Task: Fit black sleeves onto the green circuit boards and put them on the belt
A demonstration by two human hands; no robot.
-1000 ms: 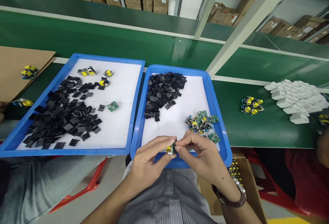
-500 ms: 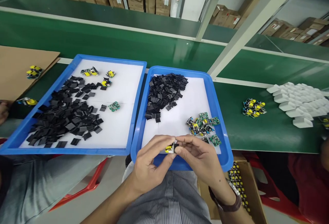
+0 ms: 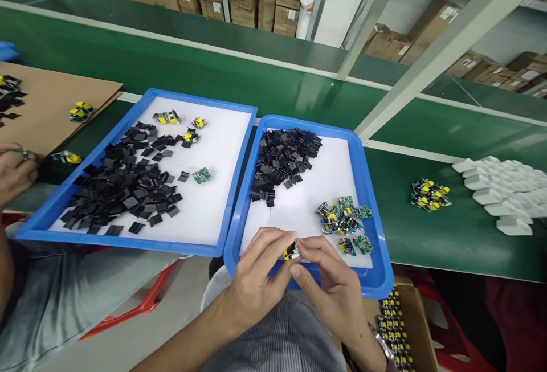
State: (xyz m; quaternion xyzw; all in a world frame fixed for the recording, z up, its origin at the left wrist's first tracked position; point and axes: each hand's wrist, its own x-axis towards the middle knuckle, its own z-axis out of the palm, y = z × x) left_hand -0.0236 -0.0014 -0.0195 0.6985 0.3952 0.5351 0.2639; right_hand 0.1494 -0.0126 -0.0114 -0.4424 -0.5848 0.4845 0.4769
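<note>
Above the front part of the right-hand blue tray [image 3: 371,189], my left hand [image 3: 260,269] pinches a small circuit board [image 3: 292,251] with a yellow component on it. My right hand [image 3: 331,281] is closed at the board's right side, its index finger against it and its thumb just below. Part of the board is hidden by my fingers. A heap of black rectangular pieces [image 3: 284,158] lies at the back left of this tray. Several loose circuit boards [image 3: 342,215] are clustered on its right side.
To the left stands another blue tray [image 3: 233,189] with black pieces and a few boards. A co-worker's hand [image 3: 15,172] is at the far left. White plastic cases [image 3: 508,189] and a board cluster [image 3: 429,194] sit right. A carton [image 3: 416,326] of boards stands below.
The view has shifted, so the trays appear slightly farther right. The board has turned between my fingers, and the black piece seen at its right side no longer shows. The co-worker's hand shows more fully.
</note>
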